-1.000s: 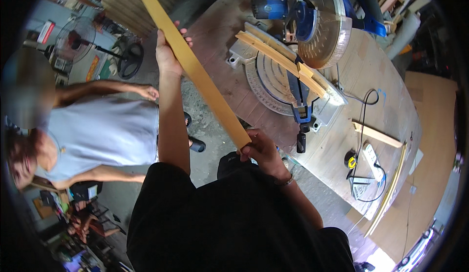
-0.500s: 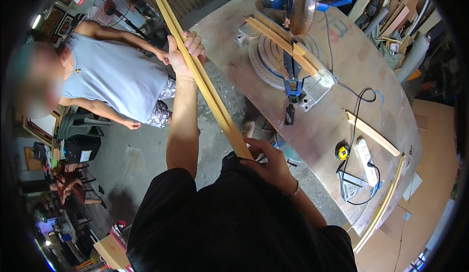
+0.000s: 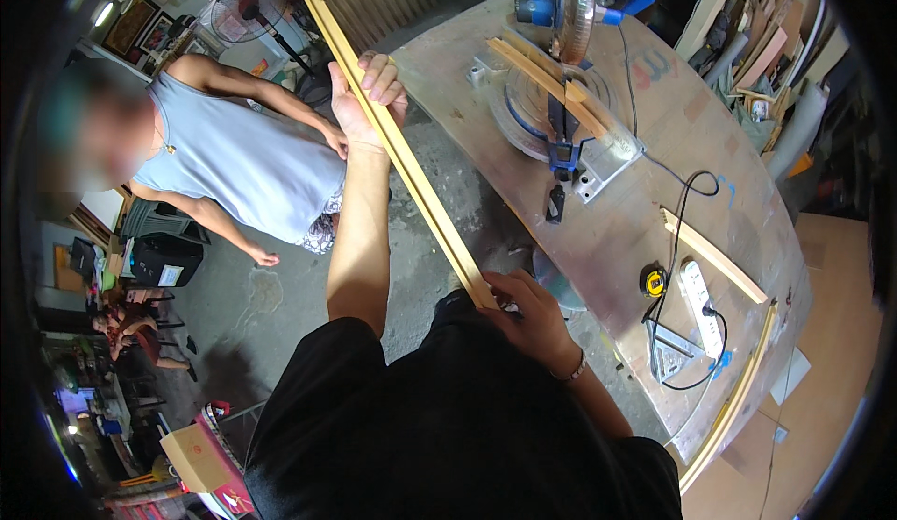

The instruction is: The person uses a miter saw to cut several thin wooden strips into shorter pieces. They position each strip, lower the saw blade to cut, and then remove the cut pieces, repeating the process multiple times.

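A long, pale wooden strip with a groove along its length (image 3: 425,193) slants from the top of the view down to my waist. My left hand (image 3: 371,99) is wrapped round its upper part, fingers curled over the far side. At the lower end, my right hand (image 3: 534,319) grips the strip between thumb and fingers. The strip's upper end runs out of the picture. To the right, a blue mitre saw (image 3: 572,20) stands on a worktable (image 3: 617,240), apart from both hands. Short wooden pieces (image 3: 537,70) lie across the saw's base.
On the table are a yellow tape measure (image 3: 653,283), a white power strip (image 3: 702,308), a metal square (image 3: 669,350), a wooden offcut (image 3: 715,256) and long strips (image 3: 733,403). A person in a grey tank top (image 3: 248,151) stands close at left. A fan (image 3: 250,11) stands behind.
The strip and my hands sit slightly further right in the view, with both grips kept. The person at left also appears further right. The saw and table appear slightly shifted.
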Demonstrator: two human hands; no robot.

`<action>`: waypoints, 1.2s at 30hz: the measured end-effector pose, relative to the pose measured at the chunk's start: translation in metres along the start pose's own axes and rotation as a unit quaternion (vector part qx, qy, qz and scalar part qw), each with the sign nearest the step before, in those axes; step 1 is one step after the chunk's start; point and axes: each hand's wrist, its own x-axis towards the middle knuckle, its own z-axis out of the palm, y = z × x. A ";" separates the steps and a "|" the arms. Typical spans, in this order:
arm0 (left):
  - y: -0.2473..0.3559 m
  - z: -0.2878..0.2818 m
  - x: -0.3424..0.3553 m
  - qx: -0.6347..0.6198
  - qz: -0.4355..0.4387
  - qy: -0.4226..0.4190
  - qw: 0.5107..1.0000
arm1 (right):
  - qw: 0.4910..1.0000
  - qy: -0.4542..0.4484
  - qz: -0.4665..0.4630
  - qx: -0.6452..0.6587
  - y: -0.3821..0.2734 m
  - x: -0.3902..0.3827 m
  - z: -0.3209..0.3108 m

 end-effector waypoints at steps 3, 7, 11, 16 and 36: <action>0.002 0.005 0.002 0.046 -0.002 -0.017 0.999 | 1.000 0.004 -0.012 -0.017 0.005 0.002 0.004; 0.013 0.012 0.007 0.080 0.001 0.009 0.997 | 1.000 0.002 0.013 -0.015 0.006 0.012 0.012; 0.024 0.016 0.013 0.222 0.007 0.059 0.973 | 0.999 0.011 0.038 0.037 0.024 0.016 0.026; 0.028 0.027 0.029 0.360 0.065 0.176 0.914 | 0.917 -0.045 0.176 0.356 0.017 0.029 0.028; -0.016 -0.001 0.007 0.476 0.232 0.337 0.778 | 0.911 0.012 0.178 0.372 0.053 0.014 0.021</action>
